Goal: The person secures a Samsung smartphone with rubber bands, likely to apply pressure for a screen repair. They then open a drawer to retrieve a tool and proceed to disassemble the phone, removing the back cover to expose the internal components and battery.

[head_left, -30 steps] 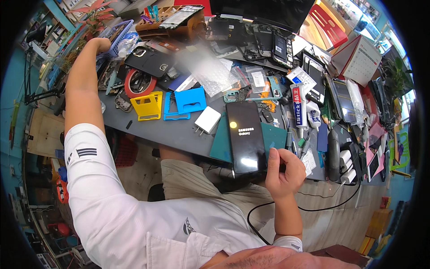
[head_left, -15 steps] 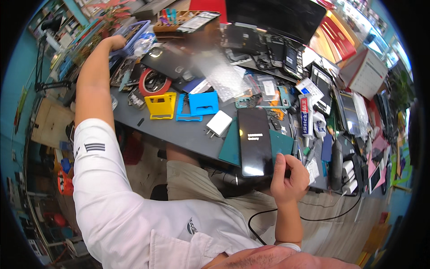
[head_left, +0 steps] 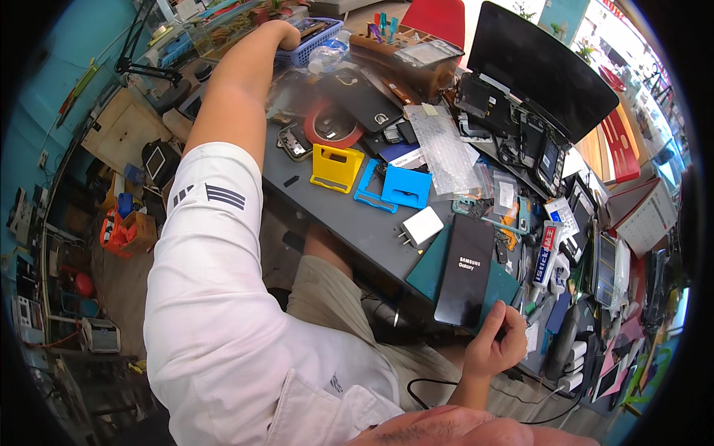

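Observation:
At the top, my left hand point(head_left: 285, 36) reaches to a blue plastic basket point(head_left: 311, 48) holding some items; its fingers are mostly hidden. My right hand point(head_left: 500, 343) is curled, thumb up, just below a black phone point(head_left: 461, 279) whose screen shows white lettering. I cannot make out whether anything is inside the curled fingers. The phone lies on a green mat point(head_left: 429, 270). To its upper left are a white charger point(head_left: 422, 226), blue phone stands point(head_left: 405, 186) and a yellow stand point(head_left: 336, 168).
The dark desk point(head_left: 327, 223) carries bubble wrap point(head_left: 446, 149), red tape point(head_left: 331, 119), glue tubes point(head_left: 544, 253) and several phone parts. At the back are a wooden organiser point(head_left: 387, 41), a monitor point(head_left: 535, 67) and red chairs point(head_left: 439, 18). A desk lamp point(head_left: 137, 56) stands at the left.
The view has turned, so the desk sits further right in the picture. My left hand stays at the basket and my right hand stays curled below the phone.

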Action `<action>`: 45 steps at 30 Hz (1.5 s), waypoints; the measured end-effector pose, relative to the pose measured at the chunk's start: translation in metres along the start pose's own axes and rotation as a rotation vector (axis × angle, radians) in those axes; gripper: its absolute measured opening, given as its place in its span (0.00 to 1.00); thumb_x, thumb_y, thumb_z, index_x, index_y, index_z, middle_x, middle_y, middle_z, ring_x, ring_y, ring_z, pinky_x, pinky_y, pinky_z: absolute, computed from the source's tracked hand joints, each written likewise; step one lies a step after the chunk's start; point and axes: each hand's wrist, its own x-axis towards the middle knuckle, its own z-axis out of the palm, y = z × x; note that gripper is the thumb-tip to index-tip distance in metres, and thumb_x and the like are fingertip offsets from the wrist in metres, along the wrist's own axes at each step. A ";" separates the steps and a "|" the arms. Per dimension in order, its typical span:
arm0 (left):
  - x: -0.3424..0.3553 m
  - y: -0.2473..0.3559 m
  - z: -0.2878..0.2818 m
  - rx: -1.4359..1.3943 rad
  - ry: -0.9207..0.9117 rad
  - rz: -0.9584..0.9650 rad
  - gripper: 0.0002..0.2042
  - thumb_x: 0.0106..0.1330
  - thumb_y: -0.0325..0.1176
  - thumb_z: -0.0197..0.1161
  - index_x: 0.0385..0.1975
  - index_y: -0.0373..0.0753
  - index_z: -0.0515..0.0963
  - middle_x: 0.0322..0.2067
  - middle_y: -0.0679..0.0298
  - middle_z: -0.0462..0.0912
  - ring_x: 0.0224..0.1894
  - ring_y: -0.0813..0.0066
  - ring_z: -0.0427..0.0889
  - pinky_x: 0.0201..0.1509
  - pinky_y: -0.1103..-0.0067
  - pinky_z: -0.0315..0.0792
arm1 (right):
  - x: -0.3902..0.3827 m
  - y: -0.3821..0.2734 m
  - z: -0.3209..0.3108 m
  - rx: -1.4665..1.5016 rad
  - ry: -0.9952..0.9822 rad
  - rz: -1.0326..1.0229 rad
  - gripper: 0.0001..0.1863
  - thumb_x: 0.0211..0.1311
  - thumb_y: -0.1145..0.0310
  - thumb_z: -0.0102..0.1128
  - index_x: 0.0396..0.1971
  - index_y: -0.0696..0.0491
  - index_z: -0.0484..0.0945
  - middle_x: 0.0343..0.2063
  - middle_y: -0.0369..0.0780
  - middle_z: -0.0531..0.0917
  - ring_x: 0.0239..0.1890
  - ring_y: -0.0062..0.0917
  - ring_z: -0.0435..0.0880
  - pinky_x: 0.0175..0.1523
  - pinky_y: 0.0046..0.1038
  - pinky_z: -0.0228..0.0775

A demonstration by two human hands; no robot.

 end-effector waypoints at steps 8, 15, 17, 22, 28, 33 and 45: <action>-0.036 0.085 -0.075 0.290 -0.158 0.085 0.23 0.65 0.28 0.56 0.59 0.32 0.82 0.56 0.49 0.86 0.56 0.53 0.87 0.55 0.59 0.81 | 0.001 0.000 -0.002 -0.012 0.060 -0.002 0.05 0.68 0.81 0.66 0.31 0.64 0.81 0.18 0.40 0.79 0.15 0.20 0.71 0.22 0.23 0.59; 0.009 0.021 -0.011 0.476 -0.109 0.127 0.15 0.69 0.28 0.61 0.52 0.28 0.84 0.45 0.52 0.90 0.45 0.57 0.89 0.44 0.63 0.83 | 0.003 0.000 0.003 0.025 0.039 -0.042 0.04 0.68 0.82 0.65 0.31 0.64 0.81 0.17 0.39 0.78 0.15 0.19 0.69 0.21 0.23 0.56; 0.008 0.021 -0.006 0.514 -0.147 0.112 0.13 0.69 0.28 0.61 0.48 0.28 0.86 0.45 0.52 0.90 0.43 0.58 0.89 0.43 0.64 0.83 | 0.003 0.001 0.004 0.025 0.037 -0.048 0.04 0.68 0.82 0.65 0.31 0.64 0.81 0.17 0.39 0.78 0.15 0.19 0.69 0.21 0.23 0.56; -0.002 0.097 -0.075 0.410 -0.146 0.166 0.12 0.65 0.28 0.63 0.43 0.30 0.89 0.44 0.49 0.89 0.41 0.57 0.88 0.42 0.62 0.81 | 0.000 0.000 -0.004 -0.052 0.092 -0.030 0.04 0.68 0.81 0.66 0.31 0.63 0.81 0.17 0.39 0.78 0.14 0.19 0.70 0.21 0.23 0.56; 0.040 -0.003 -0.005 0.080 -0.163 0.181 0.12 0.67 0.29 0.60 0.41 0.33 0.89 0.42 0.48 0.88 0.36 0.56 0.82 0.37 0.59 0.74 | 0.000 0.000 0.002 0.015 0.056 -0.043 0.04 0.68 0.81 0.66 0.32 0.63 0.81 0.17 0.39 0.79 0.15 0.19 0.71 0.21 0.23 0.57; 0.025 0.025 -0.012 -0.428 -0.258 -0.148 0.25 0.66 0.21 0.60 0.64 0.40 0.80 0.68 0.46 0.73 0.66 0.47 0.74 0.64 0.53 0.74 | -0.001 0.002 0.002 -0.028 0.074 -0.044 0.04 0.67 0.81 0.67 0.32 0.63 0.82 0.18 0.39 0.79 0.15 0.20 0.71 0.22 0.24 0.58; -0.047 0.058 -0.051 -0.567 -0.220 -0.192 0.28 0.73 0.28 0.51 0.73 0.26 0.67 0.73 0.44 0.69 0.66 0.54 0.73 0.66 0.56 0.69 | -0.001 0.003 -0.001 -0.035 0.030 -0.029 0.03 0.66 0.81 0.68 0.32 0.64 0.82 0.19 0.41 0.81 0.16 0.24 0.75 0.23 0.24 0.63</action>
